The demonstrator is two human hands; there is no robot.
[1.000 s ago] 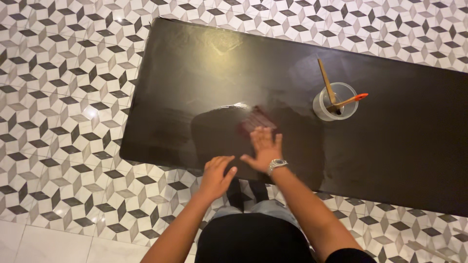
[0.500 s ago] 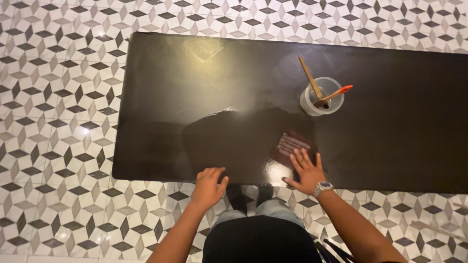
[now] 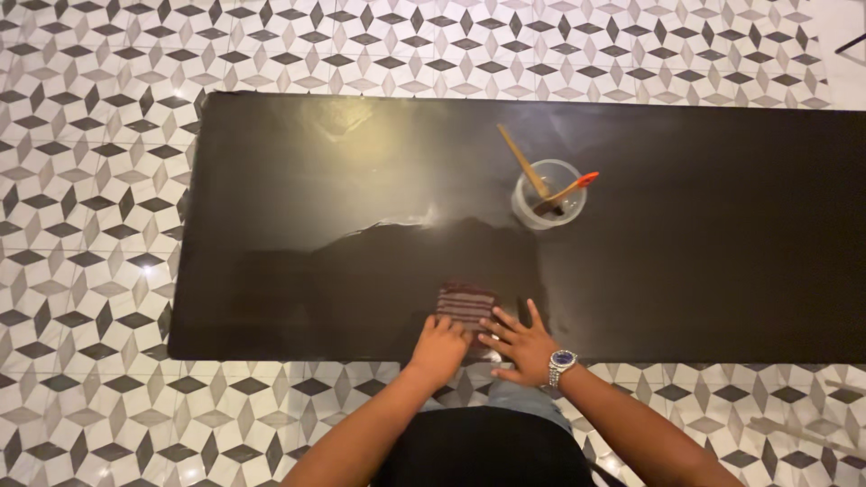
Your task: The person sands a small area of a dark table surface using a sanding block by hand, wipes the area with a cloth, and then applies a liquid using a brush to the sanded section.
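A small dark red striped folded cloth [image 3: 465,304] lies near the front edge of a long glossy black table [image 3: 271,180]. My left hand [image 3: 439,346] rests on the near edge of the cloth, fingers curled over it. My right hand [image 3: 518,341], with a silver wristwatch, lies flat with fingers spread just right of the cloth, its fingertips touching the cloth's corner. A clear plastic cup [image 3: 548,194] holding two brushes, one with an orange tip, stands farther back on the table.
The table stands on a floor of black, grey and white geometric tiles [image 3: 90,271]. My dark-clothed body is right at the table's front edge. A thin stick-like object [image 3: 803,435] lies on the floor at the lower right.
My left hand has moved right from the table edge onto the cloth. My right hand has slid off the cloth to its right side. The camera view shifted.
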